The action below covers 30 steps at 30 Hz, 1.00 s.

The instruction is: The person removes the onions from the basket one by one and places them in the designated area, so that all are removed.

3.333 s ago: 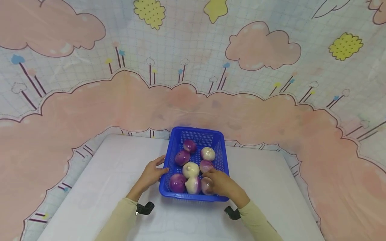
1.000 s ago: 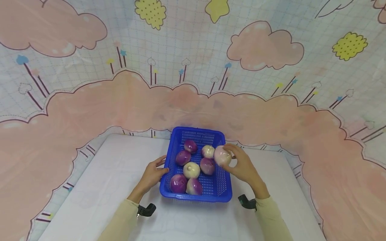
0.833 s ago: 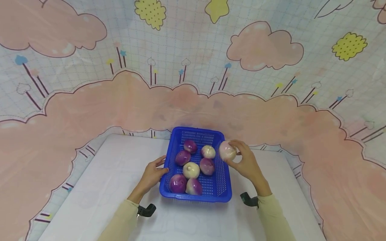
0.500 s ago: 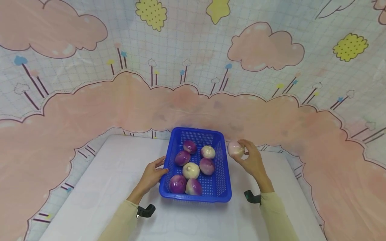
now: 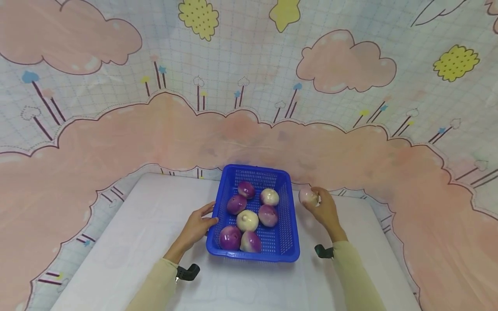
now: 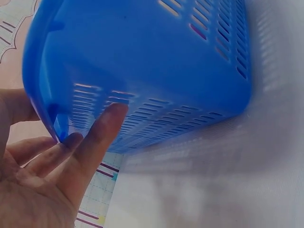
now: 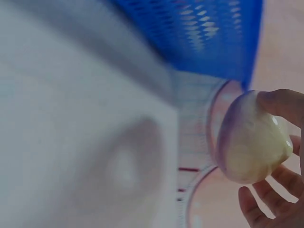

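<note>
My right hand [image 5: 324,211] holds a pale pink-white onion [image 5: 308,197] between thumb and fingers, to the right of the blue basket [image 5: 289,257]. In the right wrist view the onion [image 7: 251,142] shows a yellowish side and a purple tinge, and its shadow falls on the table. My left hand [image 5: 195,225] grips the basket's left rim, thumb over the edge. Its fingers [image 6: 102,130] lie along the outer wall in the left wrist view. Inside the basket are several glossy onions, such as a purple one [image 5: 230,238] and a cream one [image 5: 247,220].
The basket stands on a white table [image 5: 155,229]. Behind it hangs a cloth backdrop [image 5: 179,134] with pink clouds and stars. Dark wrist cameras [image 5: 188,272] sit at both cuffs.
My right hand has taken an onion from the basket's front right corner, carried it over the right rim and lowered it slightly beside the basket. My left hand has stayed on the rim.
</note>
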### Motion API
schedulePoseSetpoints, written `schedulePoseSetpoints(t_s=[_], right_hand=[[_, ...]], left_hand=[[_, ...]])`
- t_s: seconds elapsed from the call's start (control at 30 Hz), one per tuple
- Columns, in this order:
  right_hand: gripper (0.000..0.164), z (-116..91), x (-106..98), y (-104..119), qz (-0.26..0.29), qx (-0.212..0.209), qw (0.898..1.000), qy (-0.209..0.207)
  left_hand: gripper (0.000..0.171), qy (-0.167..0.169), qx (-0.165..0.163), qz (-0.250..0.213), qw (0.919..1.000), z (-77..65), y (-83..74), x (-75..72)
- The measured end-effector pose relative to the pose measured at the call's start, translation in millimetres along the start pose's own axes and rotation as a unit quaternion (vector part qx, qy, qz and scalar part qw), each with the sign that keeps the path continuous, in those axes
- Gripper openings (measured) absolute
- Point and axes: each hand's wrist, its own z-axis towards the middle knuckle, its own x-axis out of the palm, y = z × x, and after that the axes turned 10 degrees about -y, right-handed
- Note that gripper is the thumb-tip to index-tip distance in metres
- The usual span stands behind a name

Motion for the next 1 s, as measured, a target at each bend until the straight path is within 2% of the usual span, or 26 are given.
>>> schedulePoseSetpoints(t_s=[0.2,0.53,0.77,1.0], right_hand=[[0.063,2.2,14.6,-16.6,-0.026,0.02,0.999,0.011],[0.061,3.3,34.9,-40.7,-0.06,0.01,0.998,0.018],[0.059,1.3,41.3,-42.6,-0.053,-0.008,0.998,0.009],[0.063,0.9,40.7,-40.1,-0.058,-0.026,0.998,0.019]], left_hand=[[0.061,0.004,-0.002,-0.003,1.0,-1.1,-3.1,-1.0],[0.061,0.0,-0.005,0.001,1.0,-3.9,-3.6,-0.4],[0.06,-0.004,0.002,0.01,0.9999,-1.9,0.8,0.7],[0.06,-0.012,0.0,0.013,0.9998,-0.1,0.4,0.9]])
